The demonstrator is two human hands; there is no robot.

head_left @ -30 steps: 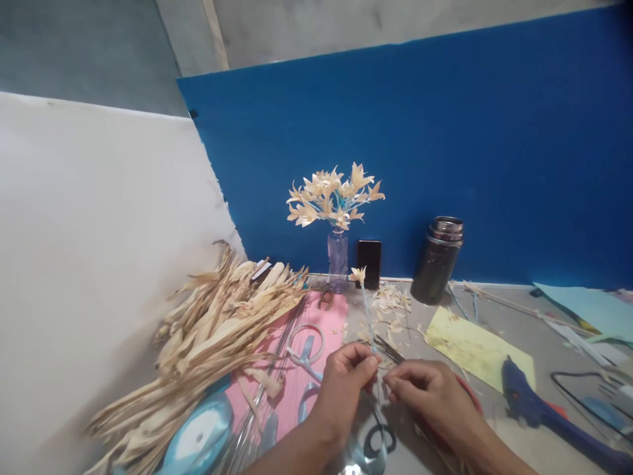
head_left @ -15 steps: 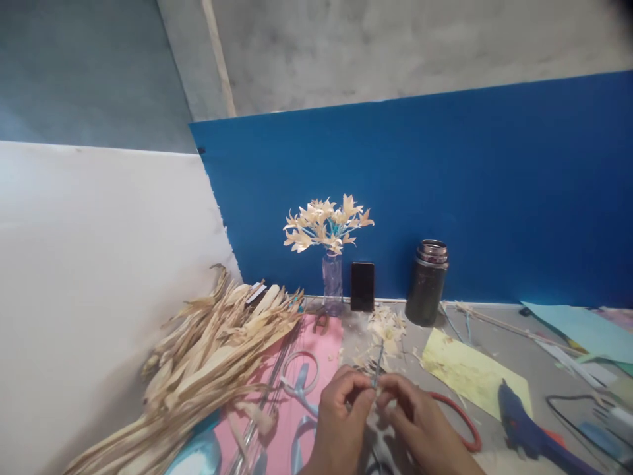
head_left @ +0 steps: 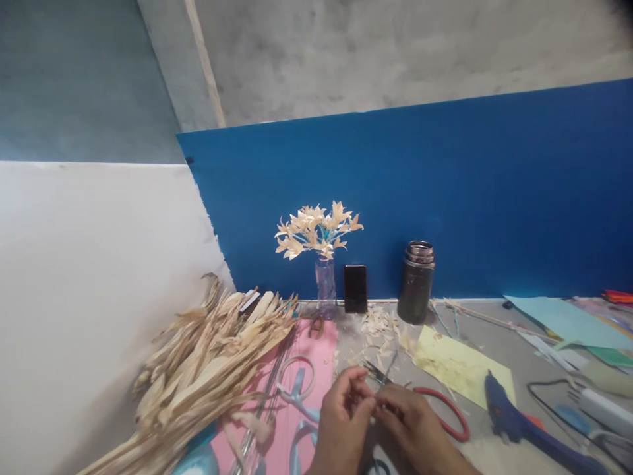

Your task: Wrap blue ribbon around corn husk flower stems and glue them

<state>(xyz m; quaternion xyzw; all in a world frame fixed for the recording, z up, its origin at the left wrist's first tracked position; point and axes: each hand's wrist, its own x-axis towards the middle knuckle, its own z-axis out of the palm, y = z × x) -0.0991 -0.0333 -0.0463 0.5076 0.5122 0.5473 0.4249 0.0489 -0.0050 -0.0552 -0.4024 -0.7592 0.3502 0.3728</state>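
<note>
My right hand [head_left: 413, 419] is closed in a pinch on a thin grey-blue flower stem [head_left: 390, 365]. The stem rises from its fingertips and leans right, towards a blurred pale husk flower [head_left: 407, 340]. Right beside it, my left hand [head_left: 345, 415] has its fingers curled and its thumb drawn in, the fingertips meeting those of the right hand. What lies between the left fingers is hidden. Under and behind the right hand are scissors with a red handle [head_left: 457, 422], their blades showing above the knuckles.
Dried corn husks [head_left: 217, 369] are heaped at left, near pink paper [head_left: 316, 343] with a ribbon roll [head_left: 297, 376] and wires. Behind stand a vase [head_left: 326, 290] of husk flowers, a phone [head_left: 355, 289] and a dark flask [head_left: 416, 284]. Yellow paper [head_left: 459, 363] and a blue glue gun [head_left: 519, 419] lie right.
The stem has tilted further right, and its flower has moved right, uncovering husk scraps behind. My right hand has rolled over towards the left one. The whole view has shifted slightly.
</note>
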